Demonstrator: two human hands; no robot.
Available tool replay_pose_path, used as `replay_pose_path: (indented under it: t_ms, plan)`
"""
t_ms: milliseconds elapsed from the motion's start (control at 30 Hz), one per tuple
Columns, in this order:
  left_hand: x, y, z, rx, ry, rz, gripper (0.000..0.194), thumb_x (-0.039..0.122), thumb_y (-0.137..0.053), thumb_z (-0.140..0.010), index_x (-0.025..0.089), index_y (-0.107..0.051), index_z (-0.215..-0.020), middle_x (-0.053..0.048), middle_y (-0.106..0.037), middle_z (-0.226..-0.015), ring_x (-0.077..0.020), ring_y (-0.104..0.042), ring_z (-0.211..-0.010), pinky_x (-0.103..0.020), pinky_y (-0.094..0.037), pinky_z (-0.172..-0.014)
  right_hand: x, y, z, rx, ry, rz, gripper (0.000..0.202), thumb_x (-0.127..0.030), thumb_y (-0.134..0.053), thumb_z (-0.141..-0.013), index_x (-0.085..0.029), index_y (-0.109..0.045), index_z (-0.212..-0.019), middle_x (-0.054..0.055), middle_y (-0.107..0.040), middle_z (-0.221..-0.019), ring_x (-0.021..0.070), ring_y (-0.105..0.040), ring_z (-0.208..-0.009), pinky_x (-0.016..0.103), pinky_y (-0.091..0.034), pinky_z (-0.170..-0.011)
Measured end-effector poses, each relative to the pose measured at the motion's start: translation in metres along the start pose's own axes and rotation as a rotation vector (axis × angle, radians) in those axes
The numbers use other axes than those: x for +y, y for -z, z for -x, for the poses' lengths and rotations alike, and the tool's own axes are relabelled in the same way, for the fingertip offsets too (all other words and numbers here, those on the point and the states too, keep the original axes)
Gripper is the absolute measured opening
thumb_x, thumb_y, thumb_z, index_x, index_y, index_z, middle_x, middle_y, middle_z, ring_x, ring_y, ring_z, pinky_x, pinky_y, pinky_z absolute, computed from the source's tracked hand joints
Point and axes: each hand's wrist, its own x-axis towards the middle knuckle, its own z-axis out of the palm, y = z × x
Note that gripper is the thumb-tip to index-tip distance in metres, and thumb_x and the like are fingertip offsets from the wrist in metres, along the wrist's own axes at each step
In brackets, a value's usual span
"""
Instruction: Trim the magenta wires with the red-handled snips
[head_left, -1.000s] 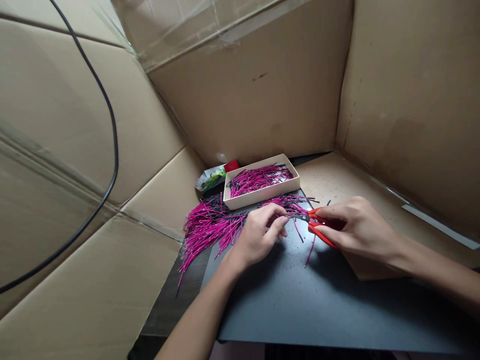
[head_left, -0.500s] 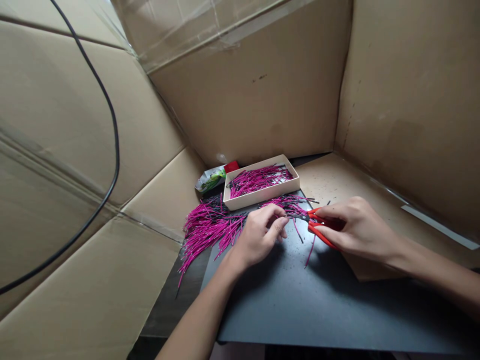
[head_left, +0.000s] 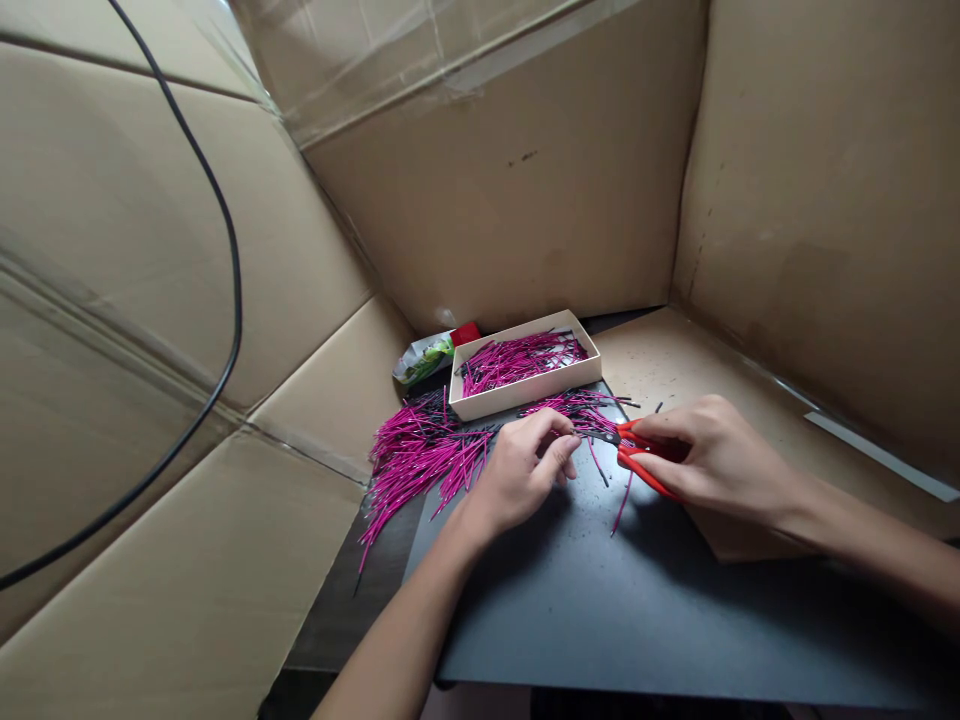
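My right hand (head_left: 709, 455) grips a pair of red-handled scissors (head_left: 651, 474), its fingers around the handles. The dark blades (head_left: 604, 436) point left and reach the fingertips of my left hand (head_left: 529, 460). Thumb and index finger of that hand are pinched together; whatever they hold is too small and too hidden to make out. Past my left hand lies a loose heap of magenta wires (head_left: 420, 455) with black ends. A smaller bunch of wires (head_left: 577, 402) lies just behind the blades, and a single wire (head_left: 622, 503) rests below them.
A shallow cream cardboard box (head_left: 529, 388) full of similar wires stands behind my hands. Beside it is a green, white and red packet (head_left: 424, 358). Cardboard walls (head_left: 495, 220) surround the dark work surface (head_left: 570, 610). A black cable (head_left: 236, 290) hangs at left.
The view has shifted very slightly. Both hands and the scissors keep nearly the same place, with the blades still at my left fingertips.
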Motion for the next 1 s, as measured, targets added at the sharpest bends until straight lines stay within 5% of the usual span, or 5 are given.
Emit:
replay_pose_path:
  t_ms: [1000]
  plan:
    - [0.0004, -0.0019, 0.0014, 0.017, 0.046, 0.083, 0.016, 0.029, -0.050, -0.094, 0.015, -0.052, -0.087, -0.001, -0.063, -0.064, -0.0101, -0.061, -0.053, -0.021, -0.049, -0.053, -0.0028, 0.0003, 0.0011, 0.034, -0.013, -0.053, 0.020, -0.028, -0.056, -0.083, -0.017, -0.073, -0.082, 0.000, -0.063, -0.058, 0.0099, -0.048, -0.049, 0.028, -0.030, -0.050]
